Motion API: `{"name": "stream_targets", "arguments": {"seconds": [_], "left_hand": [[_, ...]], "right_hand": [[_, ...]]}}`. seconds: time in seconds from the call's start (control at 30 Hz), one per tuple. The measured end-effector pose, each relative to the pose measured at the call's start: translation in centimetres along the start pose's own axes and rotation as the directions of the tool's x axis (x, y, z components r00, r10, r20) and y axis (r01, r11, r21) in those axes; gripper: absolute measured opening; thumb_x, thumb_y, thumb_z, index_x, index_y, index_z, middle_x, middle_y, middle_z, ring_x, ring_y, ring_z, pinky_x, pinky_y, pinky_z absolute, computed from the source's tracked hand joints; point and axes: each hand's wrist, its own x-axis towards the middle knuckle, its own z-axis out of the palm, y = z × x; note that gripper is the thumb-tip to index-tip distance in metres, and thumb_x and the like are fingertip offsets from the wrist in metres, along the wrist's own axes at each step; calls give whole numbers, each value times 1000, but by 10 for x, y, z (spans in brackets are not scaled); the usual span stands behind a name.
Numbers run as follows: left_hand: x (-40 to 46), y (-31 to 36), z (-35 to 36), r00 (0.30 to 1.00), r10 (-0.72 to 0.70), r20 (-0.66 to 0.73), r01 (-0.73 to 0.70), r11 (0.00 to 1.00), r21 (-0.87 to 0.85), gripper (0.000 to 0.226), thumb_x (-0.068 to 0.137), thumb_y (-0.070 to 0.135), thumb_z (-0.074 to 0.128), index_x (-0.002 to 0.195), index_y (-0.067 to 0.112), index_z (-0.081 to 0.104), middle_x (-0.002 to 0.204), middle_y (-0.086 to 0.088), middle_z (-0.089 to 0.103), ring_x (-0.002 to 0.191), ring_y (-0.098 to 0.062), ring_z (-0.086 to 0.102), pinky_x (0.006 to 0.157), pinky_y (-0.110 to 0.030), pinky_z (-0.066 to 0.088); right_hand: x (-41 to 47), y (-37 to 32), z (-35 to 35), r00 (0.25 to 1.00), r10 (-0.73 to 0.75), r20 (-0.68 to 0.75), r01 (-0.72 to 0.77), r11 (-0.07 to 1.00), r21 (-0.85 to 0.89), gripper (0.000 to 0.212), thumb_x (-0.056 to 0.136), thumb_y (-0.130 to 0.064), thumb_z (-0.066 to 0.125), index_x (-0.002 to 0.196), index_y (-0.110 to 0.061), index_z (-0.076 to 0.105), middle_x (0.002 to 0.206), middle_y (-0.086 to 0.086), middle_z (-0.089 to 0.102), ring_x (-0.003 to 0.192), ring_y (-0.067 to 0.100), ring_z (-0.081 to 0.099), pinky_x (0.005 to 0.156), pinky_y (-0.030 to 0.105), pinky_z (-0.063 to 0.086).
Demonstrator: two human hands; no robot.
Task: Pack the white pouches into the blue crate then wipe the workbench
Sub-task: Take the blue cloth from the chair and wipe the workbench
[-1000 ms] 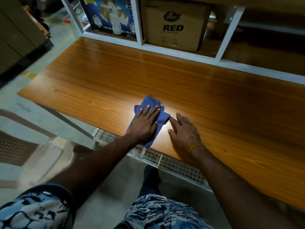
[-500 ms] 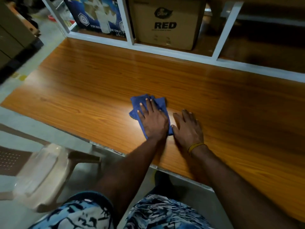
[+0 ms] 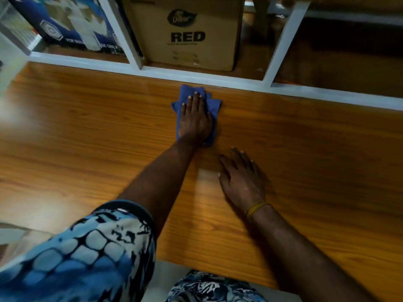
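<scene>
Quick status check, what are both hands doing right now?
Left hand flat on blue cloth, pressing it on the workbench near the shelf frame. Right hand flat on bare wood. Nothing in the way.

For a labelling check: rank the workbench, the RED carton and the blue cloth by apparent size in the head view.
1. workbench, by far the largest.
2. RED carton, cropped at the top edge.
3. blue cloth, partly hidden beneath the left hand.
</scene>
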Motion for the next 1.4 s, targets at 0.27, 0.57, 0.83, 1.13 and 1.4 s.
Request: {"name": "stream_targets", "arguments": {"seconds": [0.27, 0.57, 0.83, 1.13, 1.4], "left_hand": [[60, -16, -2, 835, 508, 213, -521, 853, 8, 63, 101, 38, 34, 155, 9, 22, 162, -11, 22, 150, -31, 17, 122, -50, 15], [-2, -15, -25, 647, 717, 259, -724, 685, -89, 59, 101, 24, 47, 154, 6, 27, 161, -13, 25, 150, -34, 18, 122, -51, 15], [-121, -19, -30, 773, 598, 211, -613, 790, 4, 62, 99, 37, 38, 155, 13, 28, 161, -7, 26, 150, -26, 20, 123, -43, 14], [-297, 90, -6, 996, -86, 7, 86, 995, 57, 63, 98, 34, 30, 155, 9, 25, 162, -7, 22, 150, -29, 19, 121, -49, 16], [-334, 170, 5, 880, -474, -36, 474, 880, 1, 65, 96, 36, 24, 155, 6, 24, 161, -11, 25, 149, -32, 23, 120, -50, 20]], "right_hand": [[5, 1, 2, 1000, 10, -5, -10, 1000, -5, 58, 100, -47, 36, 155, -40, 16, 165, -7, -4, 152, 18, -3, 123, 41, 4], [-6, 14, -3, 999, 9, 32, -8, 1000, -20, 56, 101, -45, 35, 154, -39, 17, 165, -8, -2, 152, 18, -1, 122, 39, 4], [-17, 35, -9, 993, -62, 102, 67, 996, -50, 57, 101, -44, 35, 154, -31, 21, 165, -5, -4, 152, 21, -1, 123, 40, 5], [-22, 43, -9, 988, -95, 118, 97, 995, -11, 59, 102, -45, 35, 156, -35, 13, 165, -5, -7, 152, 21, -4, 123, 41, 4], [-66, 82, -11, 989, -93, 117, 99, 994, -49, 57, 102, -44, 34, 156, -35, 16, 166, -5, -3, 152, 22, -2, 123, 42, 5]]}}
